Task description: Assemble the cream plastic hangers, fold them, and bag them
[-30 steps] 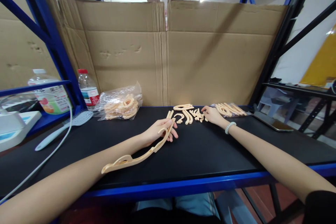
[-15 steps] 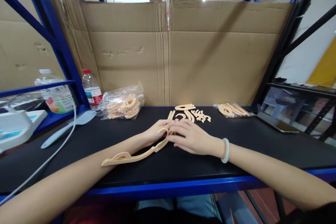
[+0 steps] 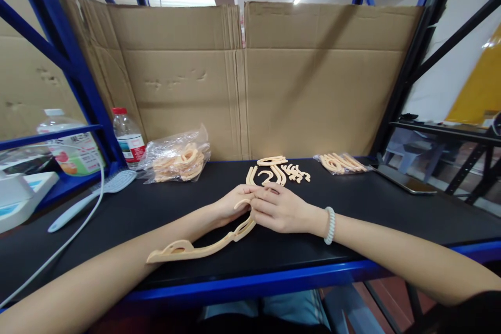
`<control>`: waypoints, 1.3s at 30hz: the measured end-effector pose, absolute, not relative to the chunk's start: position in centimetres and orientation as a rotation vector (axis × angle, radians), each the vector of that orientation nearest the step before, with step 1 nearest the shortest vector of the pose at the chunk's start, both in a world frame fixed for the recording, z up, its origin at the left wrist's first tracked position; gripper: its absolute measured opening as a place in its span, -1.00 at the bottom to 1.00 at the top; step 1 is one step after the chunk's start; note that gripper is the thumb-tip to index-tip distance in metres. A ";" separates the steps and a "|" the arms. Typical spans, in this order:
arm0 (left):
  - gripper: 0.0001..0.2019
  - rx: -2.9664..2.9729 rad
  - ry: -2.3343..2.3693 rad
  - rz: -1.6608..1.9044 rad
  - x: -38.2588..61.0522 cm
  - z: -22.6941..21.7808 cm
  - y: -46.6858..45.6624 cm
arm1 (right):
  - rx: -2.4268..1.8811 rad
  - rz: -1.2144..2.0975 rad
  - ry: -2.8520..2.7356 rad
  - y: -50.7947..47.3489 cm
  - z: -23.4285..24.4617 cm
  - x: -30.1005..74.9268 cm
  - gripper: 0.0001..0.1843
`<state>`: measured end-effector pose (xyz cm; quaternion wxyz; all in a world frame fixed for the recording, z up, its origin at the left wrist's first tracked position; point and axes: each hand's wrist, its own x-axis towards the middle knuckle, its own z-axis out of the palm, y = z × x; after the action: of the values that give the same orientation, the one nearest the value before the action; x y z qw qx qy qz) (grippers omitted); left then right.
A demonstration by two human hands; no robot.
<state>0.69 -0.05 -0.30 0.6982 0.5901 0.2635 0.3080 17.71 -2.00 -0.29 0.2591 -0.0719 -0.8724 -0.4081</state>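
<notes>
A beige plastic clothes hanger [image 3: 195,252] is held at its middle, above the black tabletop. One of its arms reaches down and left across my left forearm, and a curved hook end shows between my hands. My left hand [image 3: 230,204] pinches the hanger from the left. Wrapped over the same joint from the right is my right hand [image 3: 279,210], with fingers bent and touching the left fingertips. The hanger's other end is hidden behind the right fingers. Just beyond the hands lie loose beige hanger parts [image 3: 278,173]: curved arms, a hook and small pieces.
A clear bag of beige parts [image 3: 178,160] stands at the back left, and a smaller bag [image 3: 342,163] lies back right. Near them are a hairbrush [image 3: 94,199], a red-capped bottle [image 3: 128,138], a white cable [image 3: 80,237] and a flat tablet-like device [image 3: 407,180]. Cardboard [image 3: 313,88] walls the back.
The view has shifted slightly. My right fingers have curled closer around the hanger's middle, against my left fingertips. The hanger stays in both hands.
</notes>
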 end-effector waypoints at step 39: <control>-0.69 1.793 0.876 1.107 0.1 -0.1 -0.7 | -0.643 -0.825 -2.766 -1.7 1.4 21.3 -0.84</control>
<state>0.11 -0.66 -0.13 0.4170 0.7142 0.3488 0.4409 21.30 -1.72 1.45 0.0921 -0.2164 -0.9314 -0.2778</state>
